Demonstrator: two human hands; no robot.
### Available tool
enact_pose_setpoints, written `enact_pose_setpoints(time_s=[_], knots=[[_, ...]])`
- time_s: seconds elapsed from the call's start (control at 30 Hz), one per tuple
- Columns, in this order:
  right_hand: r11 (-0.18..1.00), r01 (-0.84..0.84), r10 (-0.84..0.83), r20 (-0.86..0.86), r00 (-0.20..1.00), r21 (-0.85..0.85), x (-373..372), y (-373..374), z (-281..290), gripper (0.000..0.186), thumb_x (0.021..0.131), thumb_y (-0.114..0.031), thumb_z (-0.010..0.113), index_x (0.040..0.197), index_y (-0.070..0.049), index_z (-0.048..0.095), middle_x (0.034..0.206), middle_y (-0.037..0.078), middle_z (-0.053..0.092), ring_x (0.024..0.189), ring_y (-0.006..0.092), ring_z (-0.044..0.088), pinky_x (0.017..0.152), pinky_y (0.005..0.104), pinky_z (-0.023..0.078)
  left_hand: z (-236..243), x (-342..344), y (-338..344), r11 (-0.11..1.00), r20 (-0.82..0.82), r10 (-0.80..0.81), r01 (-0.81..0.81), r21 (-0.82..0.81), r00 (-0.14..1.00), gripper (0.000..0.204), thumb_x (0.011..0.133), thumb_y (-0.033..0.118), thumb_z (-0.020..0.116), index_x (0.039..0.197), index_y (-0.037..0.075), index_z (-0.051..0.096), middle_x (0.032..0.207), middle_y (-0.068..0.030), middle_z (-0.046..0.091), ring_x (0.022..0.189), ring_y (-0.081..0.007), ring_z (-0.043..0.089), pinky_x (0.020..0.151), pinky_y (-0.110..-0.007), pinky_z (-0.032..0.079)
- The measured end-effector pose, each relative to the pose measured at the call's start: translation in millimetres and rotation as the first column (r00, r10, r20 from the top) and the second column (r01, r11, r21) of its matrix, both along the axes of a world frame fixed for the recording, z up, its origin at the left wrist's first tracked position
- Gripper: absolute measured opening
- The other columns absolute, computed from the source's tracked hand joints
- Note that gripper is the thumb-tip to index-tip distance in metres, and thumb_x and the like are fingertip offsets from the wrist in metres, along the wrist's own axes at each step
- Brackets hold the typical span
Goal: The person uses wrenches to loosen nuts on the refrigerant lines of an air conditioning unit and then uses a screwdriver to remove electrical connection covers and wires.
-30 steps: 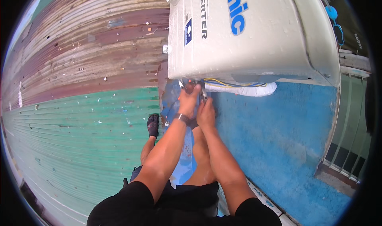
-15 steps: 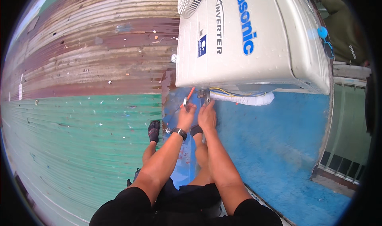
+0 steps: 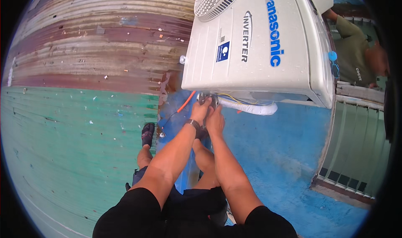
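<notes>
White outdoor unit (image 3: 247,76), ahead of you; your 2 hands meet close together at its near edge.
Your left hand's (image 3: 200,109) fingers curl on a grey metal part (image 3: 202,98); your right hand's (image 3: 215,120) bend just beside, what they pinch being indiscernible. Such pairing presumably lets 2 grips brace each other. Boxy, droplet-flecked casing; round fan grille (image 3: 215,1).

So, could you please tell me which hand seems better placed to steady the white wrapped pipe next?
Probably the right hand: it is nearer the white wrapped pipe, with the left hand farther off, toward the orange line. Both hands appear busy by the white unit, though.
</notes>
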State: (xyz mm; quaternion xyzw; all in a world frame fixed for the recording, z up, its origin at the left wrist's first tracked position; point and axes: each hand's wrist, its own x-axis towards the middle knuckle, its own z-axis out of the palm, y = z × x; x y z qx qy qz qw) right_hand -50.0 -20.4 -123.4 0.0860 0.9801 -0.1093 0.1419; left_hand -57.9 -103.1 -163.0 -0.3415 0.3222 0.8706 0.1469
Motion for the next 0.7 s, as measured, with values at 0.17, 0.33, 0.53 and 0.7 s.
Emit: enact_pose_setpoints(time_s=[0.17, 0.33, 0.53, 0.7], knots=[[0.999, 0.027, -0.027, 0.000, 1.000, -0.025, 5.7, -10.3, 0.0, 0.047, 0.103, -0.035, 0.046, 0.132, 0.001, 0.039, 0.091, 0.035, 0.068, 0.088, 0.0552, 0.064, 0.076, 0.0639, 0.047, -14.5, 1.5, 4.0, 0.993, -0.045, 0.104, -0.101, 0.059, 0.994, 0.030, 0.094, 0.027, 0.073, 0.114, 0.006, 0.068, 0.100, -0.0014, 0.068, 0.087, -0.0118, 0.060, 0.078, -0.031, 0.049], [0.997, 0.011, -0.013, 0.023, 1.000, 0.072, -1.2, -2.4, -0.7, 0.043, 0.103, -0.034, 0.045, 0.131, -0.003, 0.035, 0.088, 0.034, 0.068, 0.085, 0.0549, 0.065, 0.074, 0.0651, 0.048, -12.4, 3.7, 6.8, 0.996, -0.050, 0.081, -0.078, 0.045, 0.996, 0.029, 0.094, 0.022, 0.073, 0.115, 0.002, 0.067, 0.104, -0.0046, 0.068, 0.089, -0.0125, 0.061, 0.083, -0.032, 0.052], [1.000, -0.015, 0.015, 0.011, 1.000, 0.005, 1.9, -0.4, -1.3, 0.050, 0.103, -0.037, 0.046, 0.136, -0.001, 0.036, 0.090, 0.033, 0.069, 0.086, 0.0533, 0.066, 0.074, 0.0636, 0.050, -5.6, 2.8, 12.8, 0.989, 0.003, 0.097, -0.097, 0.115, 0.995, 0.023, 0.093, 0.017, 0.075, 0.110, 0.003, 0.067, 0.094, -0.0018, 0.068, 0.079, -0.0097, 0.061, 0.068, -0.026, 0.051], [0.997, 0.014, -0.019, 0.062, 0.998, 0.071, -3.8, -10.8, 13.8, 0.051, 0.103, -0.036, 0.045, 0.136, 0.000, 0.034, 0.090, 0.033, 0.069, 0.088, 0.0540, 0.066, 0.076, 0.0635, 0.049, -22.8, 0.3, 16.0, 0.993, -0.045, 0.111, -0.113, -0.044, 0.993, 0.018, 0.091, 0.014, 0.076, 0.102, 0.004, 0.067, 0.085, 0.0001, 0.066, 0.073, -0.0080, 0.059, 0.064, -0.024, 0.050]])
